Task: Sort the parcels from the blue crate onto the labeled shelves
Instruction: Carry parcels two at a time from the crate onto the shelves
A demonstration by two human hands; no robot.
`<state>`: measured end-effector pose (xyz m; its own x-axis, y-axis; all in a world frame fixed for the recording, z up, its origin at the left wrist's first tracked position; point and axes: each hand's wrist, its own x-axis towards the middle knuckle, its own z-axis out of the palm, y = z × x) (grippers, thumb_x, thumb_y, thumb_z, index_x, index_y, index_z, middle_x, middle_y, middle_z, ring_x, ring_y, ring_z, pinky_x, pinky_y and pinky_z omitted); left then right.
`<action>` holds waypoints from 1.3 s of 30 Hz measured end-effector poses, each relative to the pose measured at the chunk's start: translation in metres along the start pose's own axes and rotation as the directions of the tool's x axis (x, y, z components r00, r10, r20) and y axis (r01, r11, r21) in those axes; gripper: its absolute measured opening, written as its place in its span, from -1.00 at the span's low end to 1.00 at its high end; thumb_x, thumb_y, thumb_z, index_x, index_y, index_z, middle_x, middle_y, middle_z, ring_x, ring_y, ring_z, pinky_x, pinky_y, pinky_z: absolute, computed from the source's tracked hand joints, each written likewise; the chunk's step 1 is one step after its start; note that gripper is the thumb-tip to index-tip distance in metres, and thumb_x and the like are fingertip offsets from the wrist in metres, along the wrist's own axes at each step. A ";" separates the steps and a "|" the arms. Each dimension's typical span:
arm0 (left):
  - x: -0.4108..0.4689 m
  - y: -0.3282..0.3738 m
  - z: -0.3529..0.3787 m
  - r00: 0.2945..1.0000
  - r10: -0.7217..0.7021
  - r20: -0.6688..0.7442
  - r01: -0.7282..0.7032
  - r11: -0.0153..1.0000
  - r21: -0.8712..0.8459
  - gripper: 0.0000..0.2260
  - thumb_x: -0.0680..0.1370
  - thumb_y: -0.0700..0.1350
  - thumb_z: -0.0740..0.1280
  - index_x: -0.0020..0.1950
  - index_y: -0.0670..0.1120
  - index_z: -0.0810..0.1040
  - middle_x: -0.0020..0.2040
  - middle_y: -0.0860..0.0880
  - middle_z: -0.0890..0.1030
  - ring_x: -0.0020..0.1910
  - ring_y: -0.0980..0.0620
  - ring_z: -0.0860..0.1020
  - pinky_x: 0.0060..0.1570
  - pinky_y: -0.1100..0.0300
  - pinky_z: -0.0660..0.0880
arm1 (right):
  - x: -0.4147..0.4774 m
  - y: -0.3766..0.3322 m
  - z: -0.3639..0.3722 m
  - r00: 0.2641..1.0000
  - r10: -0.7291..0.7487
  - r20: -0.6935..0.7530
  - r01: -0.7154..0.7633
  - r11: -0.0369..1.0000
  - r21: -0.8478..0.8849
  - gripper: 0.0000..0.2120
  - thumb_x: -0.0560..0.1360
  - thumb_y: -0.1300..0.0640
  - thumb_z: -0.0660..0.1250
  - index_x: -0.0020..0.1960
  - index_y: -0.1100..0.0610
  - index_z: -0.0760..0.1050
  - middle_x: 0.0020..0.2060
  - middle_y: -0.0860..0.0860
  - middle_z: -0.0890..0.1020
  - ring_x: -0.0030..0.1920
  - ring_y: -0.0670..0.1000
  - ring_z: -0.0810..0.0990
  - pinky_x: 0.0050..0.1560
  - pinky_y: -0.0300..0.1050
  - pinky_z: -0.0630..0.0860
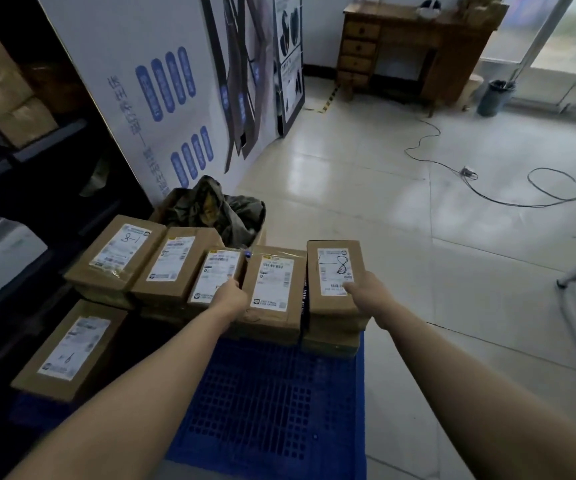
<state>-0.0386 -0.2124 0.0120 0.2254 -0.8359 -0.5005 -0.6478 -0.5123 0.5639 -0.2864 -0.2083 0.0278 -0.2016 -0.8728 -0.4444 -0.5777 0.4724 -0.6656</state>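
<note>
**Pale tiled floor (pixel 418 271) beside dark shelving (pixel 37 209)**

A blue perforated plastic crate (pixel 272 393) sits on the floor, with brown cardboard parcels bearing white labels lined up across its far end. The left hand (pixel 232 293) grasps the near edge of a small brown labelled parcel (pixel 215 271) mid-row. The right hand (pixel 366 289) clasps the near corner of the rightmost brown parcel marked 8 (pixel 333 268), on top of a stack.

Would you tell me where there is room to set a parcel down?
The blue crate shows bare mesh in its near half, between the forearms. The tiled floor right of it is open to the cable. The far end is crowded: left hand grips a small parcel, right hand the parcel marked 8.
</note>
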 end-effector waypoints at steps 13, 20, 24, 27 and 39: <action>0.049 -0.003 0.036 0.984 -0.084 0.158 0.112 0.978 -0.174 -0.51 0.55 -0.04 0.30 0.40 -0.22 0.31 0.22 -0.13 0.51 0.07 -0.05 0.52 0.02 0.03 0.51 | 0.057 0.039 0.011 0.931 0.322 0.170 -0.356 0.903 0.241 -0.62 0.54 -0.17 0.25 0.13 0.11 0.34 -0.23 -0.04 0.46 -0.27 -0.05 0.46 -0.41 -0.19 0.34; 0.047 -0.007 0.045 0.984 -0.125 0.124 0.158 0.939 -0.305 -0.37 0.50 0.05 0.34 0.45 -0.21 0.24 0.35 -0.18 0.42 0.25 -0.17 0.46 0.25 -0.11 0.43 | 0.059 0.057 0.014 0.900 0.349 0.262 -0.428 0.825 0.368 -0.49 0.47 -0.23 0.29 0.25 0.07 0.31 0.06 0.11 0.52 -0.04 0.19 0.53 -0.22 0.08 0.53; 0.040 -0.015 0.044 0.967 -0.148 0.205 0.218 0.898 -0.383 -0.30 0.52 -0.03 0.34 0.52 -0.20 0.06 0.36 -0.19 0.42 0.27 -0.17 0.46 0.26 -0.12 0.43 | 0.050 0.066 0.013 0.876 0.362 0.320 -0.473 0.777 0.415 -0.40 0.44 -0.24 0.31 0.33 0.05 0.27 0.10 0.19 0.49 0.03 0.29 0.50 -0.03 0.27 0.44; 0.035 -0.018 0.038 0.960 -0.147 0.240 0.234 0.889 -0.393 -0.24 0.53 -0.01 0.35 0.55 -0.13 -0.06 0.37 -0.21 0.39 0.26 -0.19 0.45 0.22 -0.15 0.46 | 0.045 0.072 0.015 0.871 0.356 0.340 -0.481 0.762 0.433 -0.42 0.43 -0.28 0.30 0.29 0.03 0.28 -0.05 0.14 0.50 -0.04 0.22 0.49 0.17 0.25 0.35; 0.042 -0.033 0.040 0.935 -0.090 0.342 0.266 0.817 -0.512 -0.51 0.54 0.02 0.33 0.41 -0.17 0.36 0.13 -0.17 0.62 0.03 -0.14 0.63 -0.04 0.00 0.59 | 0.047 0.079 0.029 0.895 0.316 0.316 -0.430 0.802 0.415 -0.42 0.44 -0.35 0.20 0.32 -0.03 0.36 0.10 0.12 0.60 0.03 0.16 0.57 -0.12 0.04 0.47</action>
<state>-0.0370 -0.2225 -0.0543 0.0206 -0.6685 -0.7435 -0.0961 -0.7415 0.6640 -0.3184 -0.2080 -0.0629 -0.1130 -0.5929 -0.7973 -0.0479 0.8048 -0.5916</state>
